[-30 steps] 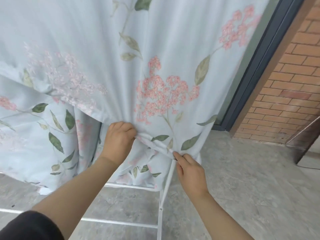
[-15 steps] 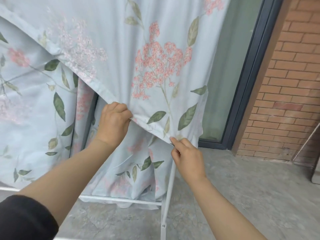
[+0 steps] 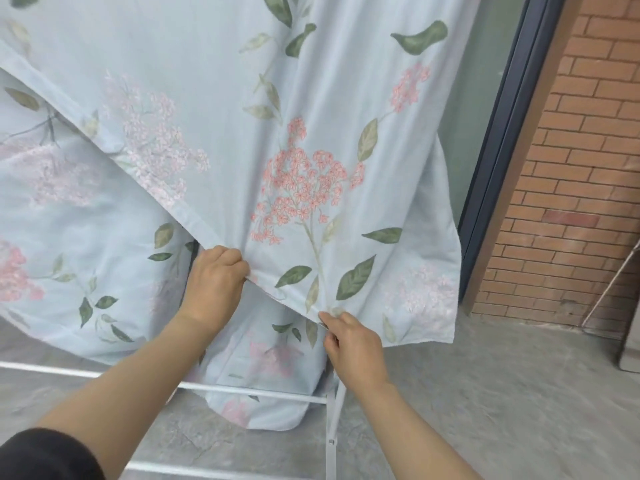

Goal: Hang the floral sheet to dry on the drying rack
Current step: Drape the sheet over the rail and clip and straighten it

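Floral sheet draped over white drying rack; left hand grips its lower hem, right hand pinches hem just right of it.

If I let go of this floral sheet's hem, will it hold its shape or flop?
Probably flops: the floral sheet drapes in soft folds, its hem bending where the left hand and right hand grip it. Likely light, since a fingertip pinch holds the edge.

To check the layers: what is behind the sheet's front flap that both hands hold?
Another layer of the floral sheet hangs there; below it the drying rack bar and leg show. The rack's top is covered.
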Available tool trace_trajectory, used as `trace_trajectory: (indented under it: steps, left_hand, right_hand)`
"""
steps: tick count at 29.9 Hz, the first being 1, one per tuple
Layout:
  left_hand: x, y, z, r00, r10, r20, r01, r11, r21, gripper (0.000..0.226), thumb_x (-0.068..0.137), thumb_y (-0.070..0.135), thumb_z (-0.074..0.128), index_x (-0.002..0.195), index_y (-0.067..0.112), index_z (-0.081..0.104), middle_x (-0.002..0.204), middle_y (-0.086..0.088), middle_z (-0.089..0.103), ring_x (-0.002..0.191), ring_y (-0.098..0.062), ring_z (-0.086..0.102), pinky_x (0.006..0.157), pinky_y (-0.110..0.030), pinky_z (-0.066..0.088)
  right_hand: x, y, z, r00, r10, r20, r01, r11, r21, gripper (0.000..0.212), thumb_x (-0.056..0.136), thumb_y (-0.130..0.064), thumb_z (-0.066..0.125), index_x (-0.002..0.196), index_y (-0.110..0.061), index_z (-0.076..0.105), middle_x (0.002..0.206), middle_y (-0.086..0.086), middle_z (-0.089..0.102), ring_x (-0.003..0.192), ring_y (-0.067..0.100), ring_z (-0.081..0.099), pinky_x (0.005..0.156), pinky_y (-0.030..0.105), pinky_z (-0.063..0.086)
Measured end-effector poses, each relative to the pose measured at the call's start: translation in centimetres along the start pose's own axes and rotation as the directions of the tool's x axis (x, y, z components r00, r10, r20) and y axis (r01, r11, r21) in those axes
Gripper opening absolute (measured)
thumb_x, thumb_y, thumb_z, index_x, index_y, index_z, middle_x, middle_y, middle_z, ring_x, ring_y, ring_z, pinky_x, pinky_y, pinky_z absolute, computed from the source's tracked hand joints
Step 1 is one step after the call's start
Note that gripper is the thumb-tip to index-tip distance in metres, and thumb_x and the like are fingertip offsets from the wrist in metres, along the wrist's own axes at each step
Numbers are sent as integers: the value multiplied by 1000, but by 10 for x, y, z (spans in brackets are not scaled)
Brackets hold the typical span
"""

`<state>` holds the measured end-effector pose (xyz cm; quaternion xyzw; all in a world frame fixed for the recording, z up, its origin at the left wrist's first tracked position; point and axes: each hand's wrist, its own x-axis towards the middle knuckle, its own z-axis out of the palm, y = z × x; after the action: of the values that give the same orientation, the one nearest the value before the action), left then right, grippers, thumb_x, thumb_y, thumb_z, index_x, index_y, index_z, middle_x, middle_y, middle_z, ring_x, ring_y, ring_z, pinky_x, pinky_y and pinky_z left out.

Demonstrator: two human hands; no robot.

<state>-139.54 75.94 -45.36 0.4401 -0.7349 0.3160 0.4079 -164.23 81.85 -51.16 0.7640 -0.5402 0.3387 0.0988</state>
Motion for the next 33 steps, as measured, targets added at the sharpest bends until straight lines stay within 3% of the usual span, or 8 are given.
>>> trace_trajectory:
  steps: [7,12,17,19,22,25,29,33]
  left_hand:
    - [-36,-1,11,995,12,100,-13,1000,10,11,56,-3,56,53,7,59,57,-7,52,56,-27,50,50,-34,41]
    - [-58,-13,15,989,-22,146,16,999,42,15,51,-7,57,53,8,58,57,-6,49,55,-27,49,48,-34,41]
    - [-54,-21,13,990,-56,127,42,993,111,14,63,3,45,56,8,56,60,-8,49,59,-29,50,51,-35,43]
    - [-49,-9,14,988,-46,147,25,989,143,9,63,2,60,60,10,56,66,-7,50,64,-28,49,56,-37,43]
    - [-46,28,13,980,-17,200,15,1000,8,29,58,17,81,76,15,59,79,-1,53,71,-25,49,62,-36,41]
    - [-34,69,6,984,14,177,13,988,-151,43,69,52,67,92,18,58,92,1,53,78,-22,50,67,-33,42]
    - [-3,118,0,966,-190,177,235,929,-285,74,64,70,61,112,14,52,111,-2,48,96,-22,47,84,-34,44]
    - [20,153,10,864,-402,305,493,801,-340,113,54,70,72,140,12,27,140,-9,26,127,-26,28,108,-39,31]
  right_hand:
    - [-16,0,22,989,49,136,-57,997,56,40,90,-13,47,127,-25,60,100,0,61,84,21,63,71,33,51]
    - [-22,-4,29,978,46,203,-76,987,139,34,95,-23,48,128,-25,59,101,-2,60,89,16,60,78,31,49]
    - [-10,9,-3,993,90,70,-100,984,145,31,94,-31,54,123,-21,62,99,-1,61,83,13,60,78,32,50]
    - [-3,18,-20,992,125,15,-126,984,127,30,94,-27,55,121,-18,63,103,0,62,82,13,60,77,31,50]
    - [2,27,-37,984,170,-48,-163,978,131,29,93,-25,56,120,-17,64,105,-2,62,79,9,57,77,30,50]
    - [4,37,-47,967,195,-164,-181,979,95,27,91,-25,59,116,-16,66,108,0,60,96,16,55,83,35,49]
    - [12,58,-61,916,278,-290,-266,961,80,41,87,-25,65,127,-17,57,132,8,45,123,25,40,101,43,42]
    - [15,84,-68,843,502,-192,-445,852,275,77,87,-34,66,148,-12,24,154,11,21,143,24,20,114,39,27]
